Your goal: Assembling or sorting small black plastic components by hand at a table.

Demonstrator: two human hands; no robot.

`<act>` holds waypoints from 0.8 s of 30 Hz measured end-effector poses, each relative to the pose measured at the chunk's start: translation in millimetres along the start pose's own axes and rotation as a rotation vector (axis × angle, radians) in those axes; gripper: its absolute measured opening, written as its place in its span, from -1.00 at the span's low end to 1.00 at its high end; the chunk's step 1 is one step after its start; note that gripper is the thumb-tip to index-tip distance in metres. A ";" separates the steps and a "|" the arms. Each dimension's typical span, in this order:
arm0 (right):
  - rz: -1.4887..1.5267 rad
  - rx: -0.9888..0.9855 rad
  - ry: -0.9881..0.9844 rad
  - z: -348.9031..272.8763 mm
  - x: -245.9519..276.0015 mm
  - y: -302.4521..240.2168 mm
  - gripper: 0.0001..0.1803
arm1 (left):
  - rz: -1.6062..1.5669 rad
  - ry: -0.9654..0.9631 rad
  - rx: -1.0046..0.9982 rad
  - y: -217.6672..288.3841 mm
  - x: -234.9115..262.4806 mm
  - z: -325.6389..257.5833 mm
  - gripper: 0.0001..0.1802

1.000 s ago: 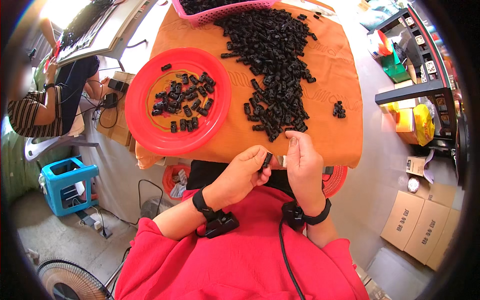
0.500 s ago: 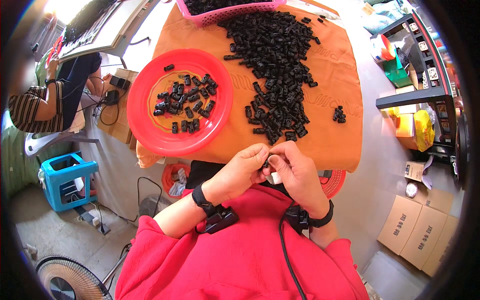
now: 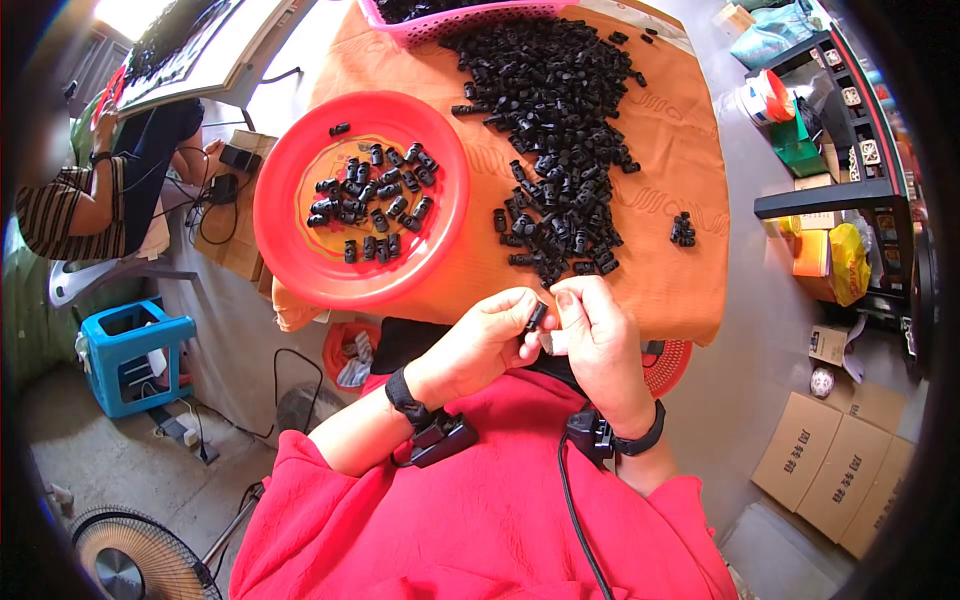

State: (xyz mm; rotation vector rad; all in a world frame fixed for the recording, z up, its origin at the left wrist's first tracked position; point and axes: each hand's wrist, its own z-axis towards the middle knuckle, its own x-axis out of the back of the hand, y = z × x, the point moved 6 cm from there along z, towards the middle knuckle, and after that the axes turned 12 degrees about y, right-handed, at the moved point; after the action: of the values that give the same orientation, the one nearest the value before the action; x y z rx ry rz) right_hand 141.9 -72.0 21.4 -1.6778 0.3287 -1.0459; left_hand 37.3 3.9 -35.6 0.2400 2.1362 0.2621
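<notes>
Both hands meet just off the near edge of the table [image 3: 690,200], which is covered by an orange cloth. The left hand [image 3: 480,340] and the right hand [image 3: 600,340] are each curled, fingertips pinched together on one small black plastic clip [image 3: 536,316] held between them, above the person's red-sleeved lap. Whether a second piece is also in the pinch cannot be told.

Around the hands: a long heap of black clips [image 3: 560,140] runs down the middle of the table from the far edge, its near tail ending just beyond the fingertips. To the left of it a round red plate [image 3: 290,200] overhangs the table's left edge and holds a smaller scatter of clips [image 3: 375,205]. A pink basket [image 3: 460,18] sits at the far edge, touching the top of the heap. A small separate cluster of clips [image 3: 683,229] lies toward the right edge, apart from the heap.

Open room: bare cloth along the near right corner and between the heap and the right edge; the near left is taken by the plate.

Off the table: a red basket [image 3: 670,365] under the near edge, cardboard boxes [image 3: 840,470] on the floor at right, a blue stool [image 3: 130,350] and a fan [image 3: 130,560] at left. Another person in a striped top [image 3: 70,210] sits at far left.
</notes>
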 end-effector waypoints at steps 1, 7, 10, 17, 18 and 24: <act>-0.028 0.041 -0.004 -0.1 -0.1 -0.8 -0.88 | 0.005 0.005 0.012 -0.5 0.4 0.0 -0.81; -0.001 -0.010 -0.174 -4.4 -4.3 -14.3 -0.88 | 0.033 -0.013 0.015 -4.6 5.2 2.2 -0.77; 0.015 -0.024 -0.182 -4.8 -6.4 -15.6 -0.88 | 0.031 0.003 0.002 -6.9 5.0 2.9 -0.75; 0.013 0.006 0.003 -0.2 -1.6 -1.8 -0.92 | 0.030 -0.007 -0.028 -2.2 -1.0 0.6 -0.77; -0.037 0.024 0.029 0.2 -1.7 -4.5 -0.93 | 0.030 -0.006 -0.029 -2.9 0.3 0.7 -0.77; -0.219 0.113 0.100 1.5 -1.7 -16.1 -0.93 | 0.039 0.006 -0.019 -5.9 5.6 1.5 -0.78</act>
State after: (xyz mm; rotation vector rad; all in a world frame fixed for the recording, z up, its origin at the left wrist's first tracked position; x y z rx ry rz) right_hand 137.7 -63.8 34.8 -1.5879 0.1486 -1.2900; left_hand 35.1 -0.1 -42.5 0.2700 2.1353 0.3063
